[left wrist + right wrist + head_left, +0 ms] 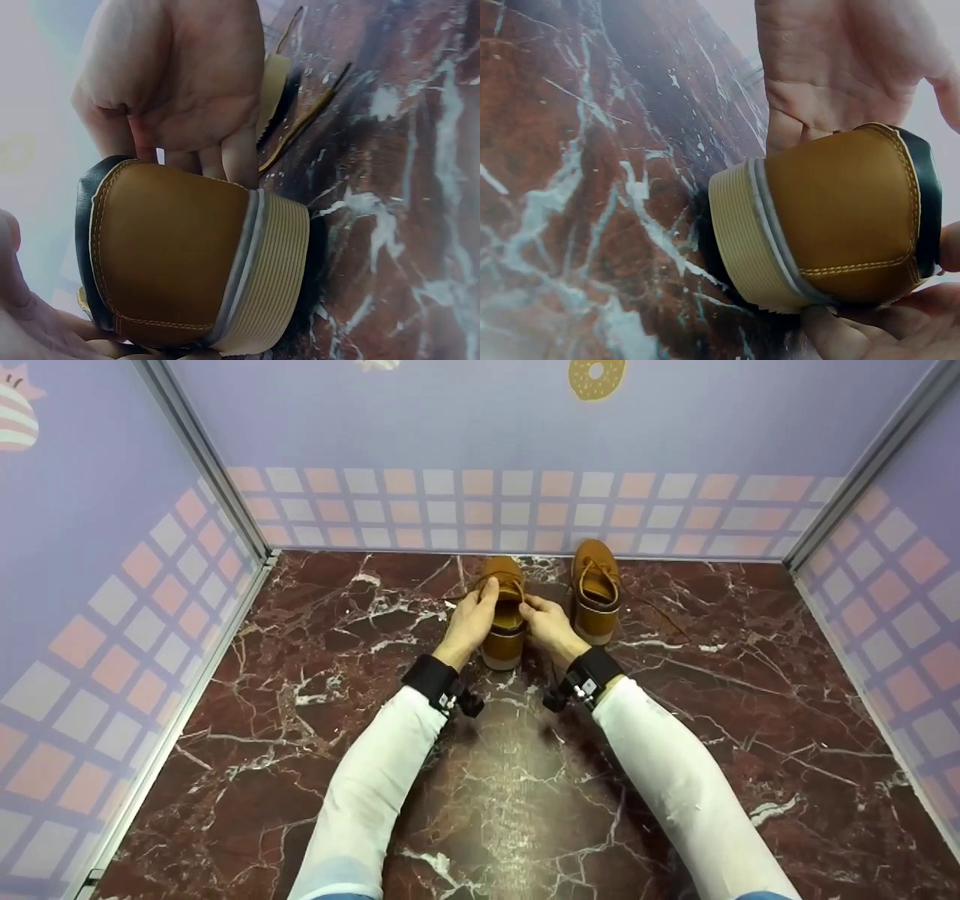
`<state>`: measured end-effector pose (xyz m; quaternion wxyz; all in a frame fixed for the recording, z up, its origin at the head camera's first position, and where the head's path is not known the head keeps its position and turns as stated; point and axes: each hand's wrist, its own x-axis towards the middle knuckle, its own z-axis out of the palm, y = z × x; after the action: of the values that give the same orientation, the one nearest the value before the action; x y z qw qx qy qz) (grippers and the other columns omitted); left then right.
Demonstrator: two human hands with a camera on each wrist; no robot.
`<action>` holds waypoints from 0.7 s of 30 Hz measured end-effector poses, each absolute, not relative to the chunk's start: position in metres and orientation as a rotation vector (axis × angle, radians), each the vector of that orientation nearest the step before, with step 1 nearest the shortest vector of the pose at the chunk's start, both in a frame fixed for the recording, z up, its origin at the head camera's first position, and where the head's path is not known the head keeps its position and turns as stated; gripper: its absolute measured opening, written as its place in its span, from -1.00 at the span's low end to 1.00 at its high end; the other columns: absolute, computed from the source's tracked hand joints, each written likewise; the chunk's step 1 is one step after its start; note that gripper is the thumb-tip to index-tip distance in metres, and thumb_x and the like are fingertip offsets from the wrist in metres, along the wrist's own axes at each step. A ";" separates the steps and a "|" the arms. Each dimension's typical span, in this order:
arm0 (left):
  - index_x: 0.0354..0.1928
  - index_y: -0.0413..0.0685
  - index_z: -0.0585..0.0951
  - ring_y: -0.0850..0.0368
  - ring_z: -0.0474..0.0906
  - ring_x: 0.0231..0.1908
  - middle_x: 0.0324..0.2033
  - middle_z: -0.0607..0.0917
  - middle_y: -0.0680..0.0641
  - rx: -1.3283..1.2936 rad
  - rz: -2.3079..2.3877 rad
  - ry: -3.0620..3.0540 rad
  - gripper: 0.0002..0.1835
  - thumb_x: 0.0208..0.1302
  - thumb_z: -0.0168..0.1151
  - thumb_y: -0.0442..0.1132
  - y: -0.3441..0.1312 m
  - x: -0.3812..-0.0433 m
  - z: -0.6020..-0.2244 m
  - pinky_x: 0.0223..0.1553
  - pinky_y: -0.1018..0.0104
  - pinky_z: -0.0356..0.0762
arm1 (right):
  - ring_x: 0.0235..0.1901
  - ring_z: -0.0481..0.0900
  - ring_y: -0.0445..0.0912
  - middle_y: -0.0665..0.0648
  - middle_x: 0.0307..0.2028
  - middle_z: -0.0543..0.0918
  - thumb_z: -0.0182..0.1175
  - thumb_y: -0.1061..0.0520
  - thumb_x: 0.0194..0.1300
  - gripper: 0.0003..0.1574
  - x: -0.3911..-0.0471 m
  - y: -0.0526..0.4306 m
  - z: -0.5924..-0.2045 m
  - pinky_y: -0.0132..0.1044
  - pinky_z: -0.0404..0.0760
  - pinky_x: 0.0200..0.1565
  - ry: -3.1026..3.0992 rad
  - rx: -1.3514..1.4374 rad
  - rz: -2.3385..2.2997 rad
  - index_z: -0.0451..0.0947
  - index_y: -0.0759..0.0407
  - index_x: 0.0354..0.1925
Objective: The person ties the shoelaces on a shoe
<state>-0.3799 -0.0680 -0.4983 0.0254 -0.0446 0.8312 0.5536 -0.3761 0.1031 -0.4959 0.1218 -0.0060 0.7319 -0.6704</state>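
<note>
A tan lace-up shoe stands upright on the marbled surface, its heel toward the person, between 2 hands. The left hand grips its left side, thumb at the opening; the right hand pinches its right upper edge with curled fingers. A matching second shoe stands just to the right.
</note>
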 end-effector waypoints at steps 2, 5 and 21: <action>0.52 -0.01 0.61 -0.22 0.51 0.58 0.54 0.64 -0.20 -0.139 1.658 2.641 -0.09 0.64 -0.15 0.56 -0.070 -0.393 -0.519 0.63 -0.09 0.45 | 0.63 0.45 0.27 0.47 0.62 0.44 -0.06 0.15 0.82 -0.31 -0.373 0.104 -0.498 0.06 0.52 0.63 2.165 -0.052 -1.933 0.21 0.39 0.72; 0.46 0.07 0.66 -0.21 0.59 0.52 0.47 0.71 -0.18 -0.134 1.571 2.728 -0.02 0.51 -0.13 0.69 -0.070 -0.405 -0.539 0.55 -0.07 0.53 | 0.64 0.44 0.27 0.46 0.64 0.42 -0.07 0.15 0.82 -0.30 -0.368 0.106 -0.499 0.05 0.50 0.64 2.184 -0.084 -1.915 0.17 0.40 0.73; 0.41 -0.11 0.69 -0.25 0.66 0.44 0.40 0.74 -0.28 -0.012 1.552 2.735 -0.33 0.75 0.01 0.28 -0.076 -0.319 -0.485 0.52 -0.10 0.58 | 0.58 0.50 0.23 0.39 0.65 0.42 -0.09 0.12 0.84 -0.27 -0.323 0.112 -0.501 -0.04 0.66 0.46 2.059 -0.054 -1.945 0.11 0.28 0.78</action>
<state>-0.3189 -0.0756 -0.4848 -0.0017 -0.0039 0.8697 0.4935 -0.3234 0.1117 -0.5007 0.1540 -0.0190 0.7182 -0.6784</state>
